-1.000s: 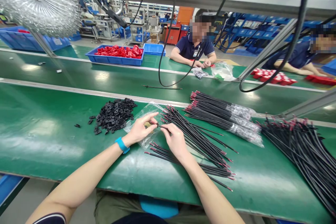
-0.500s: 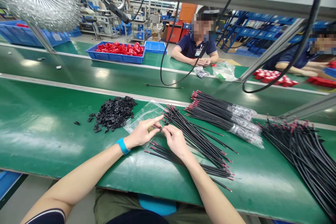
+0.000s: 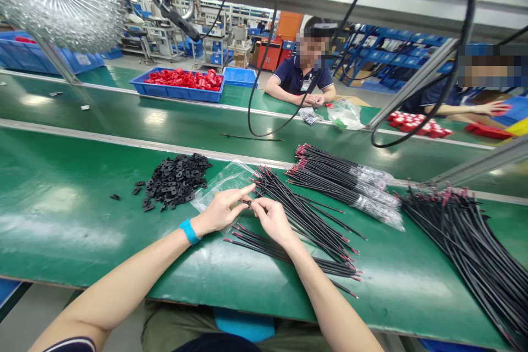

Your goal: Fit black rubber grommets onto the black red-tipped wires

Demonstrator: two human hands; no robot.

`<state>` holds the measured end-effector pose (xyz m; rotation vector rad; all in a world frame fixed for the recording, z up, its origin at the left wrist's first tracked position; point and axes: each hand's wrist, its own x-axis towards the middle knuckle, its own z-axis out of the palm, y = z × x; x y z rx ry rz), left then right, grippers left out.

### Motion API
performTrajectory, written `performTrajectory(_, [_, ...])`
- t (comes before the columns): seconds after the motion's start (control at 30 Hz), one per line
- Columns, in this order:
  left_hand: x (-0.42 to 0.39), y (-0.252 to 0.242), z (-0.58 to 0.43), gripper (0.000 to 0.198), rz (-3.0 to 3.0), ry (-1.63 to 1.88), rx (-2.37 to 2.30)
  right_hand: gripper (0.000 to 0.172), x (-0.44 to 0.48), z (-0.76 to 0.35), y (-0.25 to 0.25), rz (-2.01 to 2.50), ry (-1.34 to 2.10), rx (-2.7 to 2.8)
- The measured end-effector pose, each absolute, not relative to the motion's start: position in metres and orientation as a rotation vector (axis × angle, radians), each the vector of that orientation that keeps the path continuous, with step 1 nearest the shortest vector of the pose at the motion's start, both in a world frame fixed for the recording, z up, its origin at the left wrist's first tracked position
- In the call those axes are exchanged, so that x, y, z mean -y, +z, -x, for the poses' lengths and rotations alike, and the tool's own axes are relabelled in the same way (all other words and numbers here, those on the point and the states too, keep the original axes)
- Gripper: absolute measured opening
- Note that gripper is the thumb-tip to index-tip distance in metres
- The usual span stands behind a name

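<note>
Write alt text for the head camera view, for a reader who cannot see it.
The left hand and right hand pinch a small black piece above a green bench. A pile of black clips lies left; red-tipped black wires lie right.

No text, label, brand or number is legible anywhere in view.

The piece (image 3: 248, 203) pinched between left hand (image 3: 220, 210) and right hand (image 3: 273, 221) is too small to identify; cable heap (image 3: 474, 242) runs off the right edge

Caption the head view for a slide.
Left hand and right hand pinch a small black piece over loose black cables on a green bench.
</note>
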<state>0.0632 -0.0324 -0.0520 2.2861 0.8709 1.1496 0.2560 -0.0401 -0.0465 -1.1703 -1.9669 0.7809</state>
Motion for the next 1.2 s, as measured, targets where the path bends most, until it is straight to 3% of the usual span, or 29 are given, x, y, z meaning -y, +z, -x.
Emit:
performTrajectory(0.13, [0.017,-0.04,-0.043,0.051,-2.404,1.094,-0.972,0.027,0.04,-0.263,-0.039,1.16,0.573,2.021])
performTrajectory(0.23, [-0.002,-0.029,-0.015,0.032,-2.486,1.059,-1.278,0.025,0.035,-0.272,-0.041,1.21,0.249,2.009])
performTrajectory(0.3, [-0.011,-0.024,0.003,0.022,-2.518,0.927,-1.514,0.024,0.03,-0.277,-0.044,1.248,0.01,2.04])
performTrajectory(0.43, [-0.015,-0.023,0.021,0.019,-2.61,0.482,-1.668,0.021,0.027,-0.279,-0.047,1.364,-0.264,2.128])
performTrajectory(0.53, [-0.013,-0.024,0.023,0.017,-2.678,0.24,-1.703,0.017,0.034,-0.275,-0.042,1.378,-0.11,2.164])
performTrajectory(0.63, [-0.014,-0.027,0.023,0.013,-2.719,0.076,-1.737,0.016,0.045,-0.268,-0.037,1.31,0.282,2.308])
performTrajectory(0.77, [-0.017,-0.034,0.024,0.014,-2.742,0.027,-1.75,0.017,0.056,-0.263,-0.036,1.247,0.644,2.464])
performTrajectory(1.03, [-0.016,-0.036,0.018,0.009,-2.828,0.119,-1.759,0.015,0.056,-0.266,-0.031,1.218,0.756,2.461])
performTrajectory(1.2, [-0.016,-0.035,0.013,0.008,-2.905,0.188,-1.778,0.01,0.047,-0.255,-0.041,1.259,0.744,2.171])
